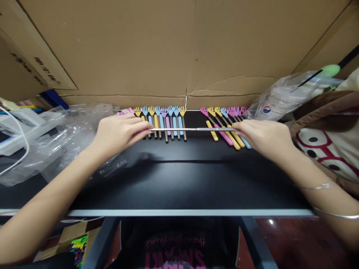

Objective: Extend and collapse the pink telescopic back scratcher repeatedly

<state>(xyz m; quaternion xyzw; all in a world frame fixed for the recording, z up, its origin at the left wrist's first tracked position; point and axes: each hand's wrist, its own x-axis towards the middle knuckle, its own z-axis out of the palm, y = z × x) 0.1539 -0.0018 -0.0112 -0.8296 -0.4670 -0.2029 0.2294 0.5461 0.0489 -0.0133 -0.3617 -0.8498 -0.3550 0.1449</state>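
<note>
Faces tall brown cardboard (134, 48) across a black desk (193, 186) with a pale front edge. Holds a thin metal rod (193, 129) level above the desk, stretched crosswise and casting a straight dark shadow (193, 161) on the black surface below. Pinches the slimmer end of the rod between the thumb and fingers of the left hand (120, 131); grips the slightly thicker end in the right hand (263, 136), likewise closed on it, with the backs of both hands facing up. Wears a thin bracelet (325, 185) and a silvery bangle (336, 214) on the right arm.

Has a row of back scratchers (168, 122) lying side by side on the desk near the left hand, with yellow, blue and purple claw-shaped heads pointing at the cardboard. Has a slanted group of back scratchers (223, 135) with pink, yellow, blue and purple heads near the right hand, set apart from the row and partly hidden by that hand.

Has crumpled clear plastic bags (70, 134) beside the left forearm, and at right a white cup (283, 102) in clear plastic, next to a brown-and-white soft article (336, 138) with a red glasses design. Has black cloth (179, 231) with pink lettering below the desk edge.
</note>
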